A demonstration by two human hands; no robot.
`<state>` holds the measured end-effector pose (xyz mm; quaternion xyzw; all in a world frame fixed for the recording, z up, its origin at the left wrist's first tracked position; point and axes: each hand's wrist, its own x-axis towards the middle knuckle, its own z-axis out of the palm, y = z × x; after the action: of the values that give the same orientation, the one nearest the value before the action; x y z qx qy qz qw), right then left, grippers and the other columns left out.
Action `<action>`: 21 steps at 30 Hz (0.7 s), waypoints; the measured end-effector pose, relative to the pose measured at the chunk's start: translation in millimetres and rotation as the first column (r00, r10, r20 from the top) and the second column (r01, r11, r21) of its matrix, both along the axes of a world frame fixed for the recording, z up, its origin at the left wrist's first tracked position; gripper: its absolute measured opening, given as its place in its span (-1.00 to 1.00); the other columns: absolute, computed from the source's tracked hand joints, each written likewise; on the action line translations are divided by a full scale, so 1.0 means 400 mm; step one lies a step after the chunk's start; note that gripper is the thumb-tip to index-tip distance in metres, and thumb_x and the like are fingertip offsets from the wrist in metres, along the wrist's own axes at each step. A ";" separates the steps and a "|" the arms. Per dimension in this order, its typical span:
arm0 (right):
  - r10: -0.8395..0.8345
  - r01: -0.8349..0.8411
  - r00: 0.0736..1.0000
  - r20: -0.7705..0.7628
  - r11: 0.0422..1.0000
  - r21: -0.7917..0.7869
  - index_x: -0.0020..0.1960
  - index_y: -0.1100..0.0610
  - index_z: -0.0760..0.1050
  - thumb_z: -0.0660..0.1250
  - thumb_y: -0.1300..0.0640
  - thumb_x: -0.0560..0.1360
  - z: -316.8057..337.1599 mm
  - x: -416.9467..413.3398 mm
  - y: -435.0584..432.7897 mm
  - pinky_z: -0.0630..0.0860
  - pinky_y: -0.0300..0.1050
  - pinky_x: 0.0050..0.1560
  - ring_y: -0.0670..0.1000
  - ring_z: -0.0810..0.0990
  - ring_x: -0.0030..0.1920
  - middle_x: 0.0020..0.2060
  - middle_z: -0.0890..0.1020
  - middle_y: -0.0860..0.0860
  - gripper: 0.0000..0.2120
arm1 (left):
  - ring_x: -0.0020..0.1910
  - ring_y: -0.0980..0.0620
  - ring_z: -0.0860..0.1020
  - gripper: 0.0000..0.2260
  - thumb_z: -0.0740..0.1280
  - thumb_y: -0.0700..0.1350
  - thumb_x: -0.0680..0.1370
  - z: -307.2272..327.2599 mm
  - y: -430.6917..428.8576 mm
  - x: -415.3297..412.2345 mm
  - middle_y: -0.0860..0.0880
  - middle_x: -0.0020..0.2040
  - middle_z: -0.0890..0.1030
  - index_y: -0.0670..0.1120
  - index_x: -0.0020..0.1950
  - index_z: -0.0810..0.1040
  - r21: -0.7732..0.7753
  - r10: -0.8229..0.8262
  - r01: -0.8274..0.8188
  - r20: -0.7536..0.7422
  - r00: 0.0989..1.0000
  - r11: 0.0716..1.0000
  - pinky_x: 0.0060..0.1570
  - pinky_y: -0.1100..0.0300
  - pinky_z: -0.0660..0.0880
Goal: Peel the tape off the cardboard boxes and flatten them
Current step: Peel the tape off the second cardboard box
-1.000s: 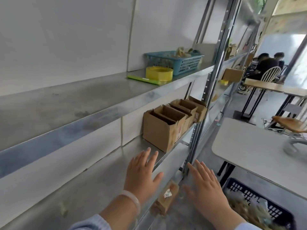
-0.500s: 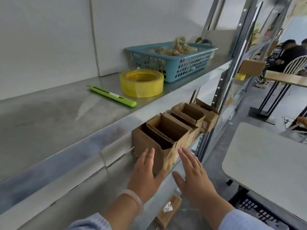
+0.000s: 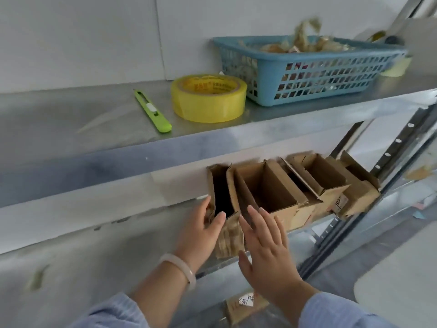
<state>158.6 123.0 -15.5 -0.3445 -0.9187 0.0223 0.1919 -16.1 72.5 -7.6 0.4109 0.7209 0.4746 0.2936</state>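
Several open-topped brown cardboard boxes stand in a row on the middle metal shelf [image 3: 94, 268]. My left hand [image 3: 201, 233] wraps the left side of the nearest cardboard box [image 3: 230, 237], fingers behind it and thumb on its front corner. My right hand [image 3: 267, 247] is flat with fingers spread just right of that box, in front of the second box [image 3: 272, 185]. I cannot tell whether it touches either one. A third box [image 3: 324, 176] and a far box [image 3: 359, 192] follow to the right.
On the upper shelf [image 3: 71, 119] lie a green utility knife [image 3: 152, 111], a yellow tape roll [image 3: 209, 98] and a blue basket [image 3: 307, 72] of crumpled tape. A labelled cardboard piece [image 3: 246, 306] lies on the shelf below. A white table [image 3: 402, 280] is at the right.
Both hands have risen from the shelf edge to the nearest box. My left hand now wraps its left side; the right has closed in beside it. The view has come closer.
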 end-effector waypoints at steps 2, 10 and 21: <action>0.067 -0.066 0.998 0.014 0.993 -0.101 0.51 0.00 0.28 0.16 -0.09 0.49 -0.002 -0.012 0.007 0.18 0.15 0.48 0.07 0.29 0.45 0.44 0.34 -0.05 -0.41 | 0.41 0.18 0.30 -0.12 0.14 0.59 0.25 0.009 -0.007 -0.001 0.17 0.48 0.30 0.24 0.49 0.18 -0.016 0.041 -0.041 -0.016 0.999 0.999 0.34 0.14 0.33; 0.441 -0.488 0.873 -0.210 0.773 -0.406 0.52 -0.29 0.02 0.10 0.13 0.55 -0.023 -0.080 0.026 0.23 -0.40 0.36 -0.30 0.17 0.44 0.51 0.02 -0.35 -0.37 | 0.29 0.09 0.41 -0.29 0.48 0.16 0.38 0.014 -0.029 -0.075 0.07 0.35 0.39 0.15 0.46 0.25 -0.068 0.263 -0.274 -0.144 0.954 0.959 0.19 0.17 0.45; 0.272 -0.212 0.955 0.115 0.904 -0.372 0.51 -0.15 0.10 0.19 0.01 0.60 -0.107 -0.088 0.195 0.11 -0.05 0.53 -0.06 0.08 0.53 0.53 0.08 -0.16 -0.47 | 0.00 0.35 0.52 -0.61 0.43 0.07 0.39 -0.006 -0.091 -0.118 0.29 0.03 0.52 0.49 0.05 0.38 0.005 0.341 -0.342 -0.060 0.938 0.940 -0.11 0.34 0.51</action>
<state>123.3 200.9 -58.2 -0.2572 -0.9477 0.1833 0.0459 -63.2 36.2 -9.9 0.2927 0.7910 0.5038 0.1864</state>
